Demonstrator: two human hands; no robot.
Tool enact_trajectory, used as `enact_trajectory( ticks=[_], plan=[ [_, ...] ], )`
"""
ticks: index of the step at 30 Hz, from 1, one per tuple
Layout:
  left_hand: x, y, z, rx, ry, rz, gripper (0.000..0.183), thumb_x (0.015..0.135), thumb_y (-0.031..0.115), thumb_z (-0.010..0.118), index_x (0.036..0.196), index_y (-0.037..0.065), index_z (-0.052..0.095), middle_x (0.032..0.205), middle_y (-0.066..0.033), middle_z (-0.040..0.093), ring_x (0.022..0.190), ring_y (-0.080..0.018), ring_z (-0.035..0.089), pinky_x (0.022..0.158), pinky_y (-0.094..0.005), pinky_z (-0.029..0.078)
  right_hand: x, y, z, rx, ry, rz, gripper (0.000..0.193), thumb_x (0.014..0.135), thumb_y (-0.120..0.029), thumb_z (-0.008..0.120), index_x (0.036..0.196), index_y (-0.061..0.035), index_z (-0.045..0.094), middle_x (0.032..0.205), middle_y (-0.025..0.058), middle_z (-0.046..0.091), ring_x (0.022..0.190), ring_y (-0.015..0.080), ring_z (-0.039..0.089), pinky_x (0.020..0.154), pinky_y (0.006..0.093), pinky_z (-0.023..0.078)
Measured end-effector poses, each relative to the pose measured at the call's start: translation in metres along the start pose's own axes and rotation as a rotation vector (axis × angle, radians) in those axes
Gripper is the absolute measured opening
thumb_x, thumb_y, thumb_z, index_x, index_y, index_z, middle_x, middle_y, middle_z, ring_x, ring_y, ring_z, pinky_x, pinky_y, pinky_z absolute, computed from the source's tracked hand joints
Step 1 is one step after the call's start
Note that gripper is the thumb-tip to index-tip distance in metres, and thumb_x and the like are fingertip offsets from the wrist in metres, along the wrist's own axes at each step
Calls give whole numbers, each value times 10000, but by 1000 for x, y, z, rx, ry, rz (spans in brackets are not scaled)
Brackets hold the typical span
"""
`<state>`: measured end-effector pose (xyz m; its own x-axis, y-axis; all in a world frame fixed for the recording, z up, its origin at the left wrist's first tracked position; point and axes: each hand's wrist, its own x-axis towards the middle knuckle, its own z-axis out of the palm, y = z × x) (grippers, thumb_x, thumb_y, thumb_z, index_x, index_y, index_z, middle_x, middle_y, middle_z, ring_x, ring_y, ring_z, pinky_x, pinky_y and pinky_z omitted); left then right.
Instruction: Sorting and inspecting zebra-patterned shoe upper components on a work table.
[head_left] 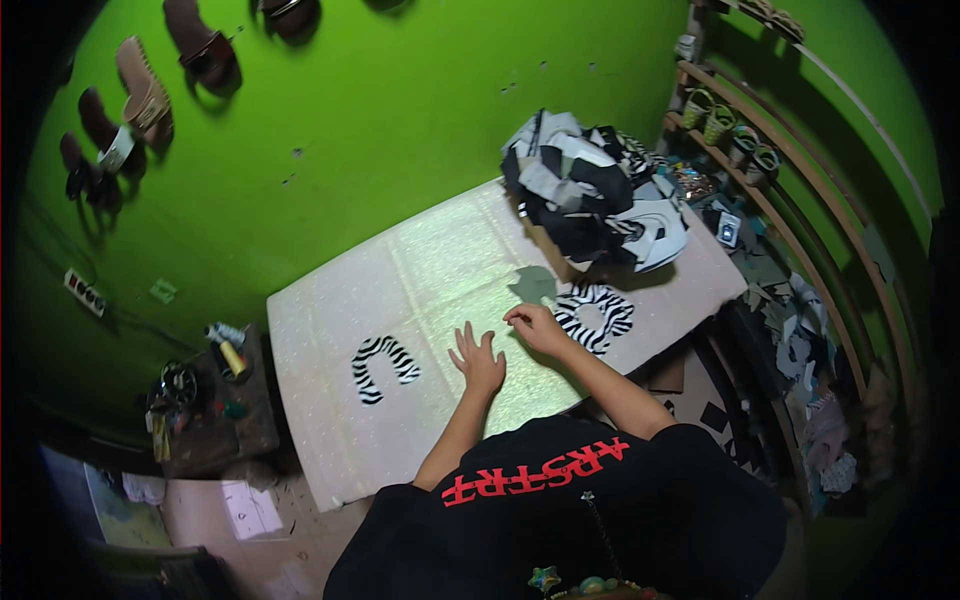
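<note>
My left hand (480, 362) lies on the pale, shiny sheet covering the table (440, 245), its fingers spread and nothing in them. Just right of it, my right hand (536, 328) is closed with thumb and fingertips together; anything between them is too small to make out. Beyond the right hand lies a grey-green scrap (533, 284). Zebra-striped cut pieces (612, 312) form a ring beside my right wrist. On the left of the table sits a curved zebra-striped strip (386, 347), apart from both hands.
A box heaped with black, white and grey scraps (590, 190) stands at the table's far right. Wooden racks (770, 190) with sandals curve along the right, scraps (795, 330) piled below. Left of the table, a small sewing table (220, 425) holds thread cones. Sandals (145, 90) hang on the green wall.
</note>
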<state>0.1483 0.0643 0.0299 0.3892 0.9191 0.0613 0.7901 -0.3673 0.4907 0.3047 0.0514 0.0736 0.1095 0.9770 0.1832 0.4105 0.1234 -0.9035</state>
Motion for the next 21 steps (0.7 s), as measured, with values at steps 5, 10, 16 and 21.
enact_trajectory(
  ticks=[5, 10, 16, 21],
  plan=[
    [39, 42, 7, -107, 65, -87, 371, 721, 193, 595, 1078, 118, 528, 1358, -231, 212, 1295, -407, 73, 1005, -584, 40, 13, -5, -83, -92, 328, -212, 110, 786, -66, 527, 827, -21, 618, 784, 109, 586, 710, 237, 557, 645, 301, 435],
    [82, 100, 12, -166, 262, 87, 315, 713, 188, 599, 1019, 115, 571, 1297, -194, 302, 1236, -373, 195, 988, -513, 123, 30, -2, -166, -342, 614, -240, 80, 742, -80, 556, 782, -73, 625, 794, 81, 571, 807, 268, 510, 725, 343, 407],
    [110, 178, 12, -249, 256, 303, 246, 706, 211, 618, 941, 140, 604, 1169, -83, 453, 1136, -308, 314, 940, -460, 189, 30, 21, -240, -617, 802, 146, 224, 713, -171, 604, 936, -165, 593, 1013, 48, 512, 1036, 272, 406, 887, 432, 291],
    [113, 217, 18, -255, 216, 477, 259, 698, 222, 628, 941, 134, 601, 1135, -70, 477, 1107, -288, 354, 927, -445, 193, 26, 31, -277, -637, 719, 597, 392, 706, -219, 623, 1056, -82, 514, 1101, 165, 480, 1051, 346, 445, 850, 507, 330]
  ],
)
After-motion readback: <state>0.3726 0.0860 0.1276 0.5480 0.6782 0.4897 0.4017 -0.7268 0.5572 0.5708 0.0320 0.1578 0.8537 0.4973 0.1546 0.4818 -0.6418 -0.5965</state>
